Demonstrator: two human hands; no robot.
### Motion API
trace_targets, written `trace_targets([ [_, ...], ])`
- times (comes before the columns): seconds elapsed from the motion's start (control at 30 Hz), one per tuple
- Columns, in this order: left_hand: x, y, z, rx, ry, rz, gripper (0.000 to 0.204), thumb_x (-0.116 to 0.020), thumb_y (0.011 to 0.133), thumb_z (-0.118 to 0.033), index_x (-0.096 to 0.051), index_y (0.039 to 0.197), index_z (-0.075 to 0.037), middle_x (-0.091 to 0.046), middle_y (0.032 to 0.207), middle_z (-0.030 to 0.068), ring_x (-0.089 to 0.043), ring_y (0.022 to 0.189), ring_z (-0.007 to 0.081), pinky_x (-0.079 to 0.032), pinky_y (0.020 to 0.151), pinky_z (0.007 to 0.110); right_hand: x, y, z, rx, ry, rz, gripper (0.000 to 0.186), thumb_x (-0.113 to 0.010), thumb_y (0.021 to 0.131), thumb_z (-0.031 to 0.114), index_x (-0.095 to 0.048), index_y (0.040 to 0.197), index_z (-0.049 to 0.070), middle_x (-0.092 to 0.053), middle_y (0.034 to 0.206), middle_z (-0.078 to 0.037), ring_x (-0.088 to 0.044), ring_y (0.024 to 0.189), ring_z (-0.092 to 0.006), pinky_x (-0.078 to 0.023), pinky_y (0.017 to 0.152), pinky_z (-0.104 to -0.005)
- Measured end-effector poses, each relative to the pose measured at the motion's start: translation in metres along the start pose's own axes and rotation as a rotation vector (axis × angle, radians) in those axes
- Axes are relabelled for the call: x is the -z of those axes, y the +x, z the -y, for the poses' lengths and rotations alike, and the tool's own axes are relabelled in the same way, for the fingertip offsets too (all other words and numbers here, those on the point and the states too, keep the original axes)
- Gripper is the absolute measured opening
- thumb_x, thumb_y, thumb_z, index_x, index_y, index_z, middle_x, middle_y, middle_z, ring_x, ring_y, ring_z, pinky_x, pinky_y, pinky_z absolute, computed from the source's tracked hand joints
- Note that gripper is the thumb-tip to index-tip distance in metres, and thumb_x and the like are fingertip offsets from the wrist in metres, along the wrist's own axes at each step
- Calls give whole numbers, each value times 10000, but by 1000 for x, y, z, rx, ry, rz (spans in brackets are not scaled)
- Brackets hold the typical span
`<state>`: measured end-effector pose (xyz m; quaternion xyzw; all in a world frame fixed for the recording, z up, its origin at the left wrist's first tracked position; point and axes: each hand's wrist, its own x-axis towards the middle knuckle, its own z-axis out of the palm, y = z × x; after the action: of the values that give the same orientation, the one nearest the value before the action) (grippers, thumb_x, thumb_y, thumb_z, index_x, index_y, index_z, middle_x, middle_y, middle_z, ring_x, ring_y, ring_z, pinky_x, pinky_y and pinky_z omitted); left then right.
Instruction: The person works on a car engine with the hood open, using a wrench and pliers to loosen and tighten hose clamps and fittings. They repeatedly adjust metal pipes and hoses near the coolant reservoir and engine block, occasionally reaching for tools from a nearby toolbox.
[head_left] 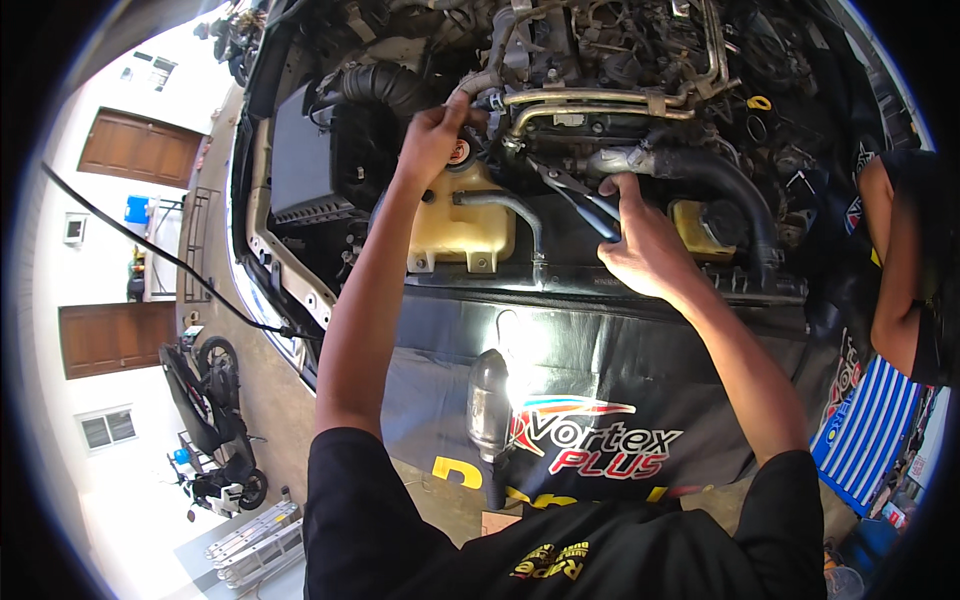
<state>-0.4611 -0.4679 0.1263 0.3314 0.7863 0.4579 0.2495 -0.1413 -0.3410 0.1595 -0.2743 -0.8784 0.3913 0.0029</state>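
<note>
Over the open engine bay, my left hand [436, 137] has its fingers closed round a greyish hose [478, 84], just above the cap of a yellowish plastic coolant tank [455, 228]. My right hand [642, 240] grips a pair of pliers [588, 203] with dark blue-grey handles. The pliers' jaws point up and left, toward the end of the metal pipes [600, 98]; whether they touch anything there I cannot tell. Beside my right fingers, a silvery joint [620, 160] leads into a thick black hose [735, 180].
A lit work lamp [489, 405] rests against the black printed cover [620, 350] over the car's front. At right stands another person [895, 270]. The black air filter box [312, 160] lies left of my arm. A motorcycle [215, 425] and a ladder [255, 545] are farther left.
</note>
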Motion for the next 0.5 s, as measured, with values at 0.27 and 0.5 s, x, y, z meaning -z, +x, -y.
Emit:
trace_targets([
  [0.27, -28, -35, -42, -602, 833, -518, 382, -597, 1048, -355, -771, 986, -21, -780, 960, 180, -765, 901, 295, -561, 784, 466, -24, 11, -10, 189, -373, -252, 180, -704, 905, 121, -683, 1071, 56, -606, 1141, -187, -590, 1114, -389, -505, 887, -574],
  [0.5, -115, -106, -85, 391, -469, 2, 310, -609, 1079, -294, -735, 1054, -12, -733, 957, 107, -696, 813, 178, -586, 707, 364, -28, 8, -11, 232, -242, -211, 403, -687, 846, 35, -638, 1244, 73, -562, 1279, -174, -590, 1217, -355, -510, 932, -589],
])
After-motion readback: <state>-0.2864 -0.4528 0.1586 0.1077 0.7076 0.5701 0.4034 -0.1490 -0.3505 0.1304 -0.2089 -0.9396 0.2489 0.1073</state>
